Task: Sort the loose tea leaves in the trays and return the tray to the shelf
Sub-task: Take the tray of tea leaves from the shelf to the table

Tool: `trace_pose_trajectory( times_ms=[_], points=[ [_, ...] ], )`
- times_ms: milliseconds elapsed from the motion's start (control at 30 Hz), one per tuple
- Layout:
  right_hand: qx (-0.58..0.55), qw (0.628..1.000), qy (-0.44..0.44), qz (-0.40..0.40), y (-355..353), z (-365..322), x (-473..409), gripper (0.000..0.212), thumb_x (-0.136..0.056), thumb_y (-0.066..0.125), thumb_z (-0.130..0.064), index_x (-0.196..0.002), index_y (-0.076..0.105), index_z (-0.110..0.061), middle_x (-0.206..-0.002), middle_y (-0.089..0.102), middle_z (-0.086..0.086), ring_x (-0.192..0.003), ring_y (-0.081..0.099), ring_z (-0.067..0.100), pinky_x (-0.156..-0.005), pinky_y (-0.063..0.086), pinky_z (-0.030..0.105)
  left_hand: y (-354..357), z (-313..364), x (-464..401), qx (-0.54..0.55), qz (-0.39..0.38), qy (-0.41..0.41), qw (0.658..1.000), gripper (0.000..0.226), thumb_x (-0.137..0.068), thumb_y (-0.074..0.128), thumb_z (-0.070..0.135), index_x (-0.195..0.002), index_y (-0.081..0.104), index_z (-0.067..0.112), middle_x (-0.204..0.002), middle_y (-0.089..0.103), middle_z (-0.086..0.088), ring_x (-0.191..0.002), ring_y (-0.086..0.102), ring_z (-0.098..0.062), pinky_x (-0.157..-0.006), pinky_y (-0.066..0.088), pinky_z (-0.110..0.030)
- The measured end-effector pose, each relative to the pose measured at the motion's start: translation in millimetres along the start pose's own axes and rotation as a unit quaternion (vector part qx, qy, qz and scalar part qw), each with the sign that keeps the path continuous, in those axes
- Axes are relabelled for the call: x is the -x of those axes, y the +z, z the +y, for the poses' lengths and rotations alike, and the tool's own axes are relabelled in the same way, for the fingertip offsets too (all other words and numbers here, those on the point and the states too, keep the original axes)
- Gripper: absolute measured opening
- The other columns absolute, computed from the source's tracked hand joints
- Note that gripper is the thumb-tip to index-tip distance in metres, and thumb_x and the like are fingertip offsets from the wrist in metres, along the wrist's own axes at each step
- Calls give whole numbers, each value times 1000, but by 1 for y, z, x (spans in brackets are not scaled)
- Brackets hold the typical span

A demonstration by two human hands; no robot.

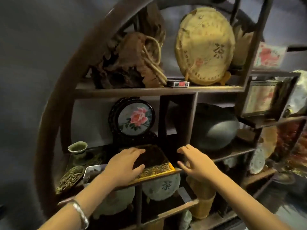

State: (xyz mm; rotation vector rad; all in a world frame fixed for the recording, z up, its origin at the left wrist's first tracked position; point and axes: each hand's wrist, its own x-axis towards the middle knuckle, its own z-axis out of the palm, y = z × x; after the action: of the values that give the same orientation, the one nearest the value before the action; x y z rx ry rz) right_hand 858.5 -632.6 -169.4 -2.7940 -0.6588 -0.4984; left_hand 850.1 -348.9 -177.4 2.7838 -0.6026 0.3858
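Note:
A yellow-rimmed tray (169,170) of dark and pale loose tea leaves sits on a lower board of the round dark wooden shelf (159,91). My left hand (123,165) rests spread over the tray's left side, fingers on the dark leaves, covering part of it. My right hand (196,161) hovers just right of the tray, fingers apart and holding nothing. A silver bangle (81,213) circles my left wrist.
Left of the tray stand a grey metal tray (91,171), a leaf-shaped dish of pale tea (71,178) and a green vase (77,149). Behind it is a framed rose panel (133,119). A dark round pot (214,128) sits right; tea cakes (205,47) fill other boards.

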Motion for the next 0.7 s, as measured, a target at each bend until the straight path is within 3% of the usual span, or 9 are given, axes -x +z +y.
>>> trace_pose_trajectory(
  times_ms=[133,267,367,500,700],
  points=[
    [17,995,-88,-39,54,28,-20,35,-85,59,-40,-117,52,-28,-113,52,-11,-97,54,7,-77,49,21,39,-12,31,-14,19,-62,998,54,-88,46,54,-138,44,36,-131,47,16,-120,47,-5,-93,40,-20],
    [45,983,-152,-88,96,47,-32,35,-79,65,-39,-109,58,-22,-102,57,-5,-88,57,13,-69,49,23,70,-15,46,-41,-9,-133,990,46,-82,56,48,-123,57,28,-116,55,8,-106,56,-13,-81,46,-24],
    [25,981,-177,-80,120,55,-38,36,-60,80,-34,-89,64,-19,-84,59,-3,-71,60,15,-54,48,23,87,-15,49,-69,-33,-172,982,41,-72,73,40,-108,65,22,-103,62,4,-90,64,-17,-68,50,-24],
    [48,979,-191,-59,143,62,-49,44,-47,89,-31,-81,63,-18,-77,60,-2,-64,59,15,-49,49,24,100,-15,47,-95,-21,-192,977,41,-54,89,30,-88,67,24,-84,60,6,-69,63,-11,-51,46,-18],
    [24,979,-199,-25,164,70,-53,35,-57,86,-20,-82,63,-14,-77,58,2,-64,56,19,-49,49,29,110,-23,40,-94,27,-206,974,38,-60,88,20,-91,66,16,-89,62,0,-73,64,-17,-50,51,-23]
  ],
)
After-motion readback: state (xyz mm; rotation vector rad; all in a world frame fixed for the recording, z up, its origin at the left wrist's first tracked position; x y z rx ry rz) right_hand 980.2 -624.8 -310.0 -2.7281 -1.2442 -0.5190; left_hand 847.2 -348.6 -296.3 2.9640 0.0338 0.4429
